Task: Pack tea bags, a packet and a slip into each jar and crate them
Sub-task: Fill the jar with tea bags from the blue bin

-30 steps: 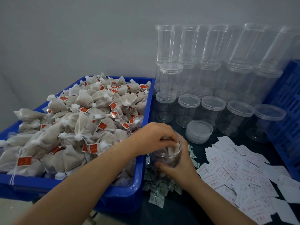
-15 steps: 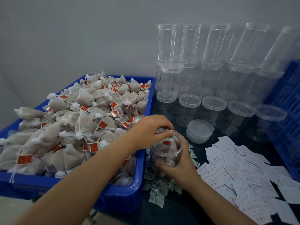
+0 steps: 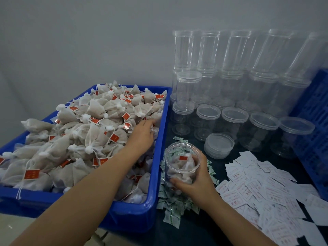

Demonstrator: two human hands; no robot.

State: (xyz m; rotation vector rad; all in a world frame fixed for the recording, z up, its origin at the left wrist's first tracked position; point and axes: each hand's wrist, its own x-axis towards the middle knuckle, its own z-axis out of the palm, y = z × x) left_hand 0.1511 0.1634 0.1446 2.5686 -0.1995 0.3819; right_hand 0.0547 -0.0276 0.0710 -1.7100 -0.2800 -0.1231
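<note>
So far only one jar (image 3: 181,166) is underway, part-filled with tea bags, gripped by the right hand (image 3: 195,183) beside the bin's (image 3: 159,174) right wall. Left hand (image 3: 143,134) reaches, fingers extended, onto the bags (image 3: 79,135) at that wall. Packets (image 3: 170,205), slips (image 3: 257,189), lidding and crating remain.

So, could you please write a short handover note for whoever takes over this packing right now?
Left hand: open, reaching onto the tea bags in the blue bin.
Right hand: grips the open jar, upright beside the bin, over the green packets.
Done: several tea bags in the jar.
Left: add more bags if needed, a packet, a slip from the paper slips, a lid from the lid stack, then crate it. Empty jars wait behind.
</note>
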